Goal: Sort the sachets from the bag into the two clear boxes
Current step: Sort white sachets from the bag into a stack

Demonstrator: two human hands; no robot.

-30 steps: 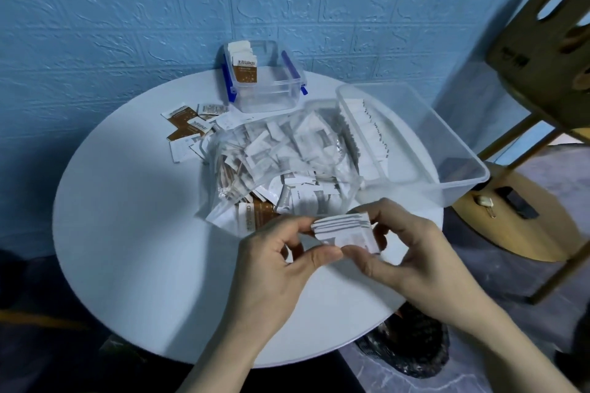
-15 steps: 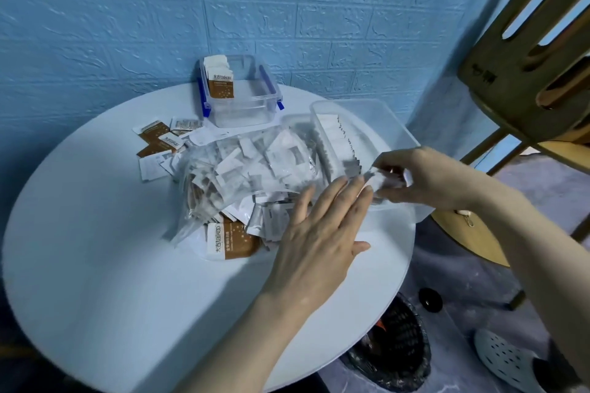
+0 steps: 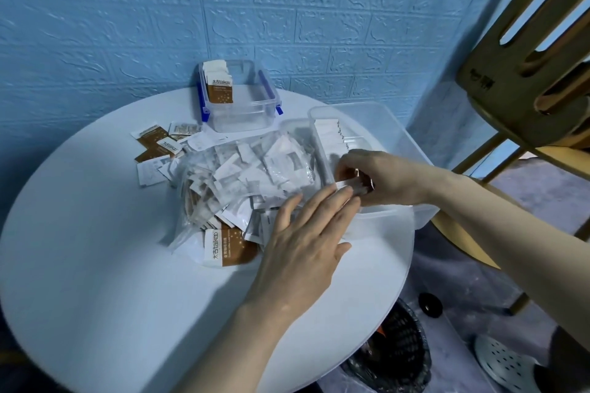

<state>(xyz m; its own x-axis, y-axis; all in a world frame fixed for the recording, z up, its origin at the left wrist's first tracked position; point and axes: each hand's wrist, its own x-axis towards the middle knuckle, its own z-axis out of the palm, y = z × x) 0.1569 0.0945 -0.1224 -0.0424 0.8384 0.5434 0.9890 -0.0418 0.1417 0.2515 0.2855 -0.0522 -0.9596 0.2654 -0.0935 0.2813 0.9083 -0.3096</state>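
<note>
While her right hand (image 3: 386, 179) pinches a few white sachets (image 3: 349, 183) inside the big box (image 3: 412, 143) at the table's right edge, the flat, spread left hand (image 3: 306, 233) should steady them upright against the row.

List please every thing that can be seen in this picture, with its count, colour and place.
table: one, white, round, centre
bag: one, clear, full of sachets, mid-table
loose sachets: several, brown and white, left of the bag
small box: one, clear with blue clips, far edge
large box: one, clear, right edge
white sachets: a row, inside the large box
chair: one, wooden, right
bin: one, dark, on the floor
left hand: open, by the large box
right hand: holds sachets in the large box
</note>
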